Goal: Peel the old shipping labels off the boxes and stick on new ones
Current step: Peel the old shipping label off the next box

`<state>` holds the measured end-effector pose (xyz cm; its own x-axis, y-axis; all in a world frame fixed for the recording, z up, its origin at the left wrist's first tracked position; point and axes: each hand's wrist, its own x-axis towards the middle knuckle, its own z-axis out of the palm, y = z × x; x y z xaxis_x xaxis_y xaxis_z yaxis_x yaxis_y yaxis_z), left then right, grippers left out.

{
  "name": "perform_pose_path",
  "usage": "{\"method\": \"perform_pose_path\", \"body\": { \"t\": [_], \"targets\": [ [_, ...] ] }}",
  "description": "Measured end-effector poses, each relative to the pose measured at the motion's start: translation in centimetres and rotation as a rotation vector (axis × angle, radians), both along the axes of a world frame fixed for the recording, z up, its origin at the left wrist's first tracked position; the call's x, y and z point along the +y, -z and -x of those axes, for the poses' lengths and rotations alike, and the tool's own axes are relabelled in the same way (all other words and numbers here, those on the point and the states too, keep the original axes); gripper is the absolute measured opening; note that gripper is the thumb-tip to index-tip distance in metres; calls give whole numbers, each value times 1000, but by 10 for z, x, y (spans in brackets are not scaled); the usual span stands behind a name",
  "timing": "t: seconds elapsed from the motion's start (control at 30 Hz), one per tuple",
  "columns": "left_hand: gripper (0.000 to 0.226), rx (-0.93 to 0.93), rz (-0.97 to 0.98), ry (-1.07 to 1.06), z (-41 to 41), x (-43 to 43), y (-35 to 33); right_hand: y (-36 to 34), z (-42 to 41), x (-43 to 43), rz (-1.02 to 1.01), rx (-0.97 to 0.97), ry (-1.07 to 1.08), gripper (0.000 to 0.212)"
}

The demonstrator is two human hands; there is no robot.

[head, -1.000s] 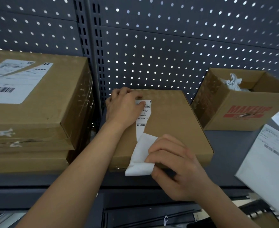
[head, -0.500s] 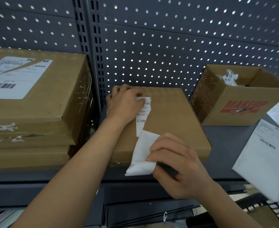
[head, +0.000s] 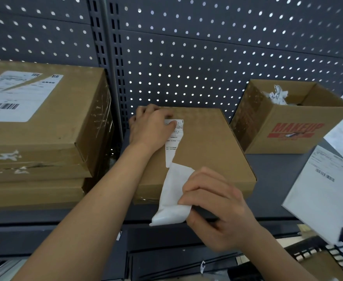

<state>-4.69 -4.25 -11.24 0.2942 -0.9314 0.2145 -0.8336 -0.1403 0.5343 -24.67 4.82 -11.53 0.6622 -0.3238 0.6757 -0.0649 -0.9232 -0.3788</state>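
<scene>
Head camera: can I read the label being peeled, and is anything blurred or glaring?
Head view: label print too soft to read; loose sheet at right smeared by blur; tape on the left box glints; backlit pegboard holes bright; upright post leans from wide-angle distortion.

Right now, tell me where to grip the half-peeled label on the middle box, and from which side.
Grip the loose flap hanging over the box's near edge, coming from the front as the right hand does. Only a narrow printed strip is stuck, running toward the left hand, so pinching close to the peel line probably tears least.
</scene>
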Motion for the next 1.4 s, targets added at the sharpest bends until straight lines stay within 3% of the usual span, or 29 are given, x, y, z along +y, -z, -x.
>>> {"method": "perform_pose_path", "body": {
  "t": [1.0, 1.17, 1.4],
  "targets": [
    [36, -20, 2, 4, 2, 2, 0, -16, 2, 22, -14, -33, -71, 6],
    [38, -72, -6, 17, 1, 2, 2, -22, 11, 5, -28, -103, 123, 7],
    [40, -118, 4, 48, 0, 3, 5, -33, 23, -28, -358, -225, 392, 23]
  ]
}}
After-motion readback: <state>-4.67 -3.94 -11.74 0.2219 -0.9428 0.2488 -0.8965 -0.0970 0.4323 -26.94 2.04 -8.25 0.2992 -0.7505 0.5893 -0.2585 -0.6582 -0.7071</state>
